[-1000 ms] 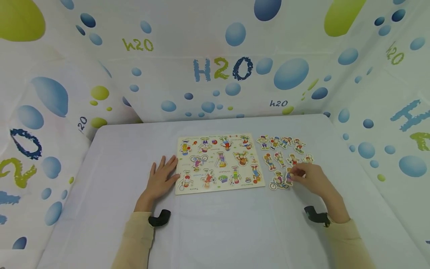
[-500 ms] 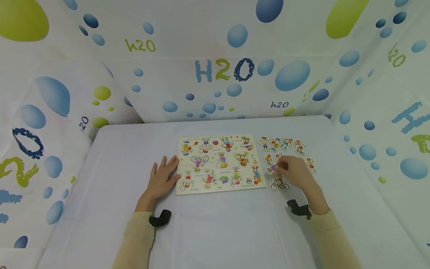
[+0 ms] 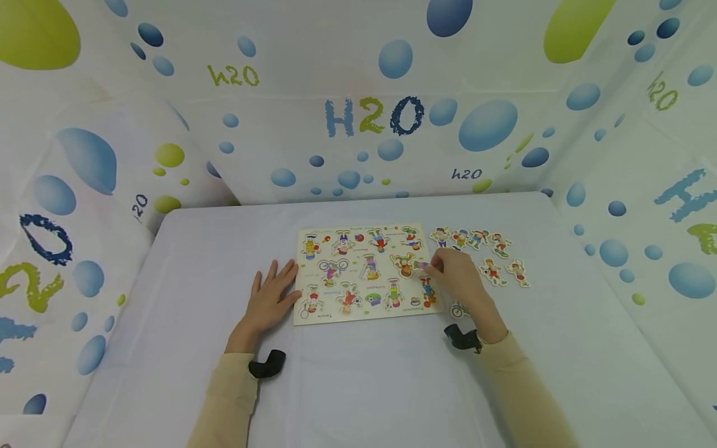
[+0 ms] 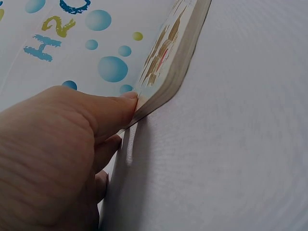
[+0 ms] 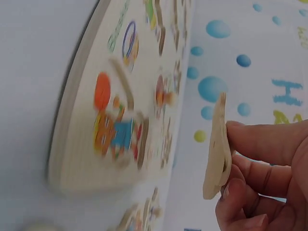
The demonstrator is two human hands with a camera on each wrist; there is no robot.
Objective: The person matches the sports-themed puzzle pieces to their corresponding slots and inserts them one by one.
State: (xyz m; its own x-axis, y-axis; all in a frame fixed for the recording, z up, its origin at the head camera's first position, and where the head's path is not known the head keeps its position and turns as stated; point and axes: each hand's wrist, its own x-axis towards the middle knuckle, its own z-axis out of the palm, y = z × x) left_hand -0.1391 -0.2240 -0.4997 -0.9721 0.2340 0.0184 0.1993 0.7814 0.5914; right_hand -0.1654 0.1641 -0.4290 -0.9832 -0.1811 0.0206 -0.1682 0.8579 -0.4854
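White tabletop, right hand pinching puzzle piece edge-up over board, left hand flat, steadying it.

Table with puzzle board, cutouts

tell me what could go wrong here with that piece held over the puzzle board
The right hand only pinches the puzzle piece by its edge above the board, so it might slip and drop askew. The left hand merely rests flat against the board's left edge, so pressing the piece in could shift the board. The forearm hangs over loose pieces and may brush them.
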